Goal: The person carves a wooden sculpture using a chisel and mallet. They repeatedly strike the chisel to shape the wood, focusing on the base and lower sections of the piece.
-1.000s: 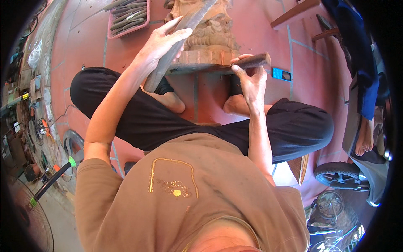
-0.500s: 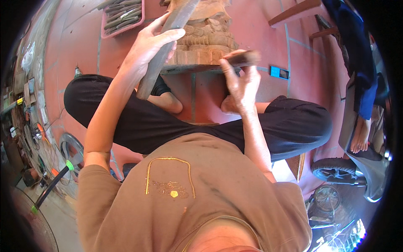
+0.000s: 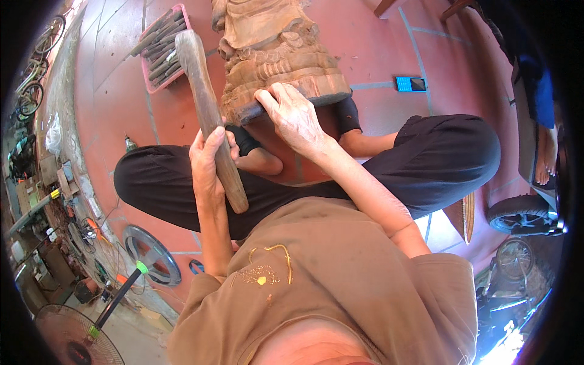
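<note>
My left hand (image 3: 213,155) is wrapped round a long, worn wooden mallet (image 3: 204,91), shaped like a club and slanting over my bent leg. Ahead of me lies a brown wood carving (image 3: 286,58) with rounded folds and a dark-edged base towards me. My right hand (image 3: 295,118) rests at this base with fingers bent and closed against its near edge. The short dark-handled tool it held a moment ago does not show; whether it is under the palm is hidden.
A pink basket (image 3: 184,12) full of wooden-handled tools stands far left on the red tiles. Right of the carving lies a blue phone (image 3: 410,84). A fan (image 3: 79,340) is at lower left, a wheel (image 3: 520,213) at right. Another person's foot (image 3: 543,164) shows far right.
The mallet has come down from over the carving to the left, above my leg. My right hand has moved left onto the base, and its tool has gone from sight. The view has shifted.
</note>
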Available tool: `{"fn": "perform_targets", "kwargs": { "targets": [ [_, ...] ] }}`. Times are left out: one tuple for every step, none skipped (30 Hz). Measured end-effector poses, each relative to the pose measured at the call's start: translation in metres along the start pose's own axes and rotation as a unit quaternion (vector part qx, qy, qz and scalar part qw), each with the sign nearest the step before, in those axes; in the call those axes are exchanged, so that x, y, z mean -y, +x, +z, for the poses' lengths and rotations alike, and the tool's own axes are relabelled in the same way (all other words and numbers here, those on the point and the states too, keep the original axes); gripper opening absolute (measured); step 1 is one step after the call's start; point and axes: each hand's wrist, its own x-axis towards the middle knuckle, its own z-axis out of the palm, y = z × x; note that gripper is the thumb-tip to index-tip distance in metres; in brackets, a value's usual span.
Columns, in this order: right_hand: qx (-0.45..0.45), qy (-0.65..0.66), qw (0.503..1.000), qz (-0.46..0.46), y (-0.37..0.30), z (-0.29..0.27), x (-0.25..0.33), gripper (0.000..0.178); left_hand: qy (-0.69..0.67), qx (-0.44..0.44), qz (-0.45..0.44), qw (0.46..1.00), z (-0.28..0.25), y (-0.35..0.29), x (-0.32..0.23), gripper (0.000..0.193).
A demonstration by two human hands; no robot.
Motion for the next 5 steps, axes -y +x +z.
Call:
{"fn": "perform_targets", "kwargs": {
  "targets": [
    [-0.006, 0.0, 1.0, -0.005, 0.0003, 0.0014, -0.0016, 0.05, -0.007, -0.01, 0.002, 1.0, -0.0027, -0.0036, 0.0019, 0.038],
    [-0.013, -0.001, 1.0, -0.009, -0.0004, 0.003, -0.0037, 0.051, -0.009, -0.012, -0.001, 1.0, -0.0036, -0.006, 0.0031, 0.038],
    [-0.019, -0.002, 1.0, -0.013, -0.0011, 0.0042, -0.0053, 0.052, -0.012, -0.014, -0.004, 1.0, -0.0038, -0.0079, 0.0041, 0.039],
    [-0.008, -0.006, 1.0, -0.002, -0.0017, 0.0046, -0.0064, 0.052, -0.014, -0.016, -0.007, 1.0, -0.0053, -0.0087, 0.0057, 0.04],
    [0.004, -0.01, 1.0, 0.01, -0.0022, 0.0048, -0.0072, 0.052, -0.005, -0.009, -0.01, 1.0, -0.011, -0.008, 0.0116, 0.049]
  ]
}}
